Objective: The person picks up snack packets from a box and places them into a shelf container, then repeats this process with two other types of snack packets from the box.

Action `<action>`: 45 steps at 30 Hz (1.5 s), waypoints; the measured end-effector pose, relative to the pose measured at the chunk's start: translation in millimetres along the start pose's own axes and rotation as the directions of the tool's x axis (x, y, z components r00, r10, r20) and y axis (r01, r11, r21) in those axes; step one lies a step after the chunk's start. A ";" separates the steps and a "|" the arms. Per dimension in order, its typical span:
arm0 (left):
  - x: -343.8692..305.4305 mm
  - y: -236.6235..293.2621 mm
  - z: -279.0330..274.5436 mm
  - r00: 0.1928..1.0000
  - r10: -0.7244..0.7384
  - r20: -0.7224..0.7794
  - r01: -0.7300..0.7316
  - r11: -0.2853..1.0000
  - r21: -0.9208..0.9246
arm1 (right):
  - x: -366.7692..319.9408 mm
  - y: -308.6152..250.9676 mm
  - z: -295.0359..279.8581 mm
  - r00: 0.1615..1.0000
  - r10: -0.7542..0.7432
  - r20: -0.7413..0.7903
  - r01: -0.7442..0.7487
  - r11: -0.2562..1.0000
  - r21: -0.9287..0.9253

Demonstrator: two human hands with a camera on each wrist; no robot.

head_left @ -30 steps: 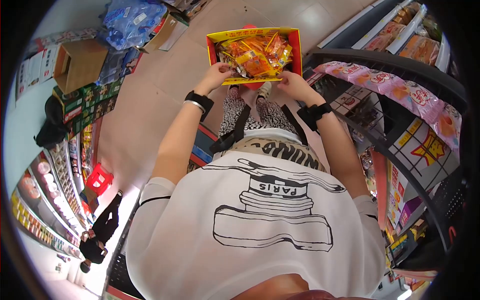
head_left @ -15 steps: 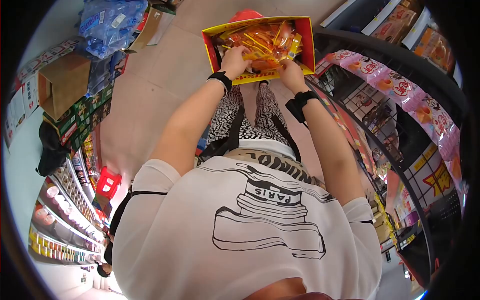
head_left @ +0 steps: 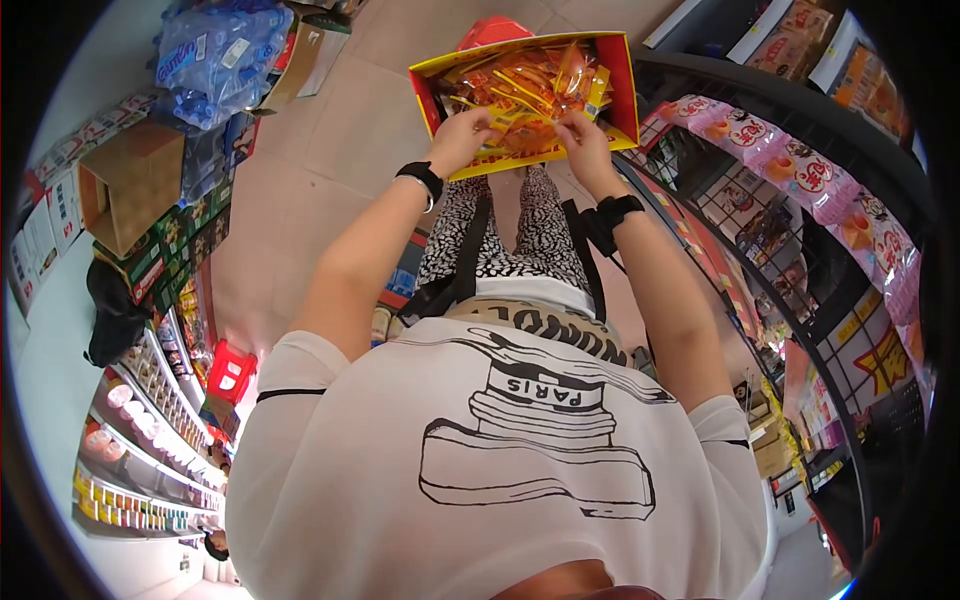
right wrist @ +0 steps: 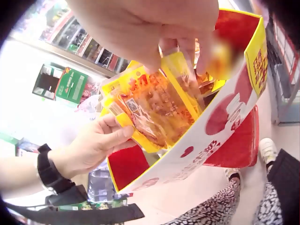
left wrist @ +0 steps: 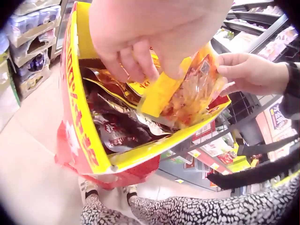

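Observation:
Orange-red snack packets in clear and yellow wrapping (head_left: 520, 75) fill a display box (head_left: 628, 90) with yellow edges and a red inside. My left hand (head_left: 462, 140) pinches one flat snack packet (right wrist: 157, 108) by its yellow end, thumb on top. At its other end my right hand (head_left: 585, 145) has the packet's edge between thumb and fingers. Both hands are over the near side of the box, and the packet lies stretched between them. Dark wrapped packets (left wrist: 119, 129) show below it in the left wrist view.
Under the box is a red stool (head_left: 492, 32). Shelving with pink snack bags (head_left: 800, 165) runs along the right. Cartons (head_left: 130, 185) and wrapped blue bottles (head_left: 220, 60) stand at the left. My legs (head_left: 505, 225) are just behind the box.
My hands have gone from the box's near rim in over its contents and taken hold of a packet. The box sits higher and tilted in the head view.

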State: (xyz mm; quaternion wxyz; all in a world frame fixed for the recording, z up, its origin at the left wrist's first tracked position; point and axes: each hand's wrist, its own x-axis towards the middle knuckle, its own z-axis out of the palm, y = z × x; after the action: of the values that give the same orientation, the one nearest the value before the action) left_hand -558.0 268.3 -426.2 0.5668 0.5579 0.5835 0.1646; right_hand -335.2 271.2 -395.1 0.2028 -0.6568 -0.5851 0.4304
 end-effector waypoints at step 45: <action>-46.5 1.5 -46.2 0.892 -0.416 0.179 0.442 0.712 -0.546 | 55.4 45.2 20.5 0.730 0.683 -0.040 -0.417 0.490 0.766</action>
State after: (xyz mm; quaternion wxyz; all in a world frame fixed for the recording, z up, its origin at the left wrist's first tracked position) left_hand -608.7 250.2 -388.7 0.7423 0.2142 0.6076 0.1841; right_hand -327.8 308.1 -459.2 0.3862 -0.7413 -0.0802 0.5430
